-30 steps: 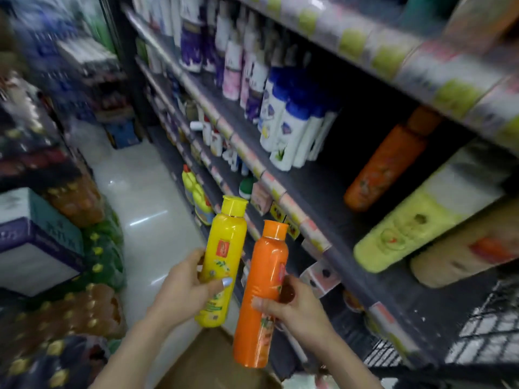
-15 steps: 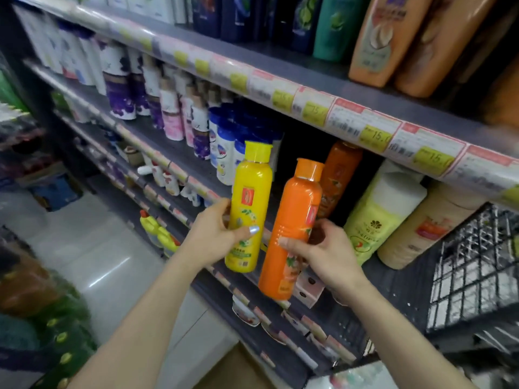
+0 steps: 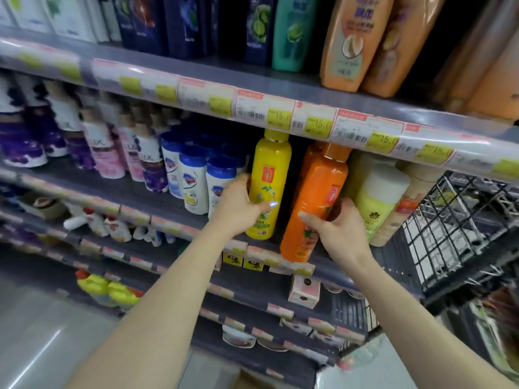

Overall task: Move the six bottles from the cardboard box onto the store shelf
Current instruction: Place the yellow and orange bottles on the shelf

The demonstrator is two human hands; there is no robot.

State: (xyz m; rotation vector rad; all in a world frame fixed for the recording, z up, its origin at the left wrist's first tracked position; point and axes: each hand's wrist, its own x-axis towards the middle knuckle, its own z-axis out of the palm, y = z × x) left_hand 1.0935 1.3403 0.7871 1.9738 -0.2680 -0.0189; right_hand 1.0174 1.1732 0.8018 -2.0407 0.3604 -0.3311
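Note:
My left hand [image 3: 241, 206] grips a yellow bottle [image 3: 269, 175] upright at the middle store shelf [image 3: 157, 197], its cap just under the price strip above. My right hand [image 3: 334, 234] holds an orange bottle [image 3: 317, 197], tilted slightly right, its base at the shelf's front edge. Another orange bottle [image 3: 309, 158] stands just behind it in the dark gap. Only a brown sliver of the cardboard box [image 3: 247, 381] shows at the bottom edge.
White bottles with blue caps [image 3: 193, 181] crowd the left of the gap, a yellow-green bottle [image 3: 376, 200] and a beige one [image 3: 407, 203] the right. The upper shelf's price strip [image 3: 280, 116] hangs low. A black wire basket [image 3: 455, 228] juts out at right.
Both hands have risen from low in front of the shelves and pushed the two bottles forward into the gap on the middle shelf. The view has turned toward the shelf.

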